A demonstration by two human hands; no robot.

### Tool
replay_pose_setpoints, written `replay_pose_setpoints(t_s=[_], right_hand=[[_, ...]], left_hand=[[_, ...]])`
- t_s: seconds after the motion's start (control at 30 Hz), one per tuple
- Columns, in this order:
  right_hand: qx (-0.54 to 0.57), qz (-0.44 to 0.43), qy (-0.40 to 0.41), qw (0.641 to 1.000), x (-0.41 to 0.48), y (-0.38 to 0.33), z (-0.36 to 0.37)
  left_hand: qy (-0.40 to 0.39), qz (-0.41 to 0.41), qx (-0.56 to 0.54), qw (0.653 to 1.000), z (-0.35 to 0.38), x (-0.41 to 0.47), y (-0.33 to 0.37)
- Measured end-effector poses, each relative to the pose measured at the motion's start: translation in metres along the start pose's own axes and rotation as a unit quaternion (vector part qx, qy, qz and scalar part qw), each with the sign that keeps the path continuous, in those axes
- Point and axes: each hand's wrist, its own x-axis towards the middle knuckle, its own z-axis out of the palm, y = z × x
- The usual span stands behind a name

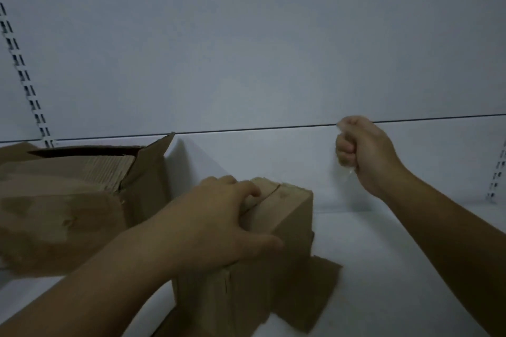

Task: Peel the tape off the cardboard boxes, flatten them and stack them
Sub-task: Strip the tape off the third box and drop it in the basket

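The small cardboard box (290,216) is gripped by the left hand (219,221), with its fingers (246,190) curled over the top seam and the thumb pressed on the near face. The right hand (361,153) is held well apart to the right, fingers (344,148) clenched round a strip of clear tape (351,171), which is seen trailing below the fist. A larger open box (68,200) is set just left of the left-hand fingers, and both boxes rest on the white shelf (383,254).
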Motion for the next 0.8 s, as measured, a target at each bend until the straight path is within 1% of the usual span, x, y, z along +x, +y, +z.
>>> replay_pose_setpoints(t_s=[0.07,0.1,0.13,0.17,0.2,0.23,0.27,0.3,0.33,0.37,0.43,0.47,0.5,0.57,0.63,0.67,0.77,0.8], right_hand=[[-0.093,0.012,-0.063,0.994,0.001,0.011,-0.015],[-0.135,0.027,-0.101,0.985,0.002,0.015,-0.026],[-0.161,0.048,-0.135,0.977,0.003,0.019,-0.038],[-0.166,0.074,-0.159,0.970,0.006,0.022,-0.052],[-0.149,0.103,-0.172,0.968,0.007,0.025,-0.063],[-0.127,0.128,-0.181,0.967,0.008,0.027,-0.071],[-0.117,0.142,-0.198,0.963,0.006,0.030,-0.075],[-0.132,0.140,-0.220,0.956,0.003,0.032,-0.076],[-0.186,0.115,-0.245,0.944,-0.002,0.034,-0.072],[-0.266,0.069,-0.272,0.922,-0.009,0.036,-0.066],[-0.397,-0.019,-0.328,0.857,-0.022,0.040,-0.053],[-0.423,-0.043,-0.348,0.836,-0.027,0.044,-0.048],[-0.429,-0.050,-0.366,0.824,-0.030,0.048,-0.046],[-0.429,-0.040,-0.400,0.809,-0.031,0.050,-0.047],[-0.427,-0.003,-0.413,0.804,-0.022,0.050,-0.060],[-0.442,0.019,-0.414,0.796,-0.015,0.051,-0.071],[-0.542,0.080,-0.403,0.733,0.005,0.052,-0.109],[-0.561,0.089,-0.383,0.728,0.009,0.052,-0.120]], left_hand=[[-0.079,0.030,0.051,0.995,0.000,0.016,-0.001],[-0.118,0.023,0.059,0.991,-0.001,0.027,0.002],[-0.153,0.022,0.018,0.988,0.002,0.040,-0.003],[-0.192,0.060,-0.054,0.978,0.012,0.050,-0.018],[-0.218,0.074,-0.110,0.967,0.016,0.052,-0.029],[-0.226,0.059,-0.139,0.962,0.018,0.059,-0.038],[-0.233,0.027,-0.147,0.961,0.011,0.066,-0.047],[-0.223,0.003,-0.128,0.966,0.004,0.072,-0.050],[-0.194,-0.028,-0.104,0.975,-0.004,0.077,-0.036],[-0.132,-0.048,-0.095,0.986,-0.009,0.078,-0.024],[-0.026,-0.051,-0.078,0.995,-0.003,0.077,0.007],[0.018,-0.047,-0.054,0.997,0.008,0.077,0.019],[0.042,-0.032,-0.031,0.998,0.021,0.077,0.031],[0.018,-0.023,-0.020,0.999,0.036,0.070,0.036],[0.023,-0.033,-0.034,0.999,0.034,0.066,0.031],[0.034,-0.027,-0.041,0.998,0.032,0.067,0.028],[0.038,-0.023,-0.032,0.998,0.036,0.070,0.024],[0.035,-0.027,-0.023,0.999,0.036,0.071,0.024]])
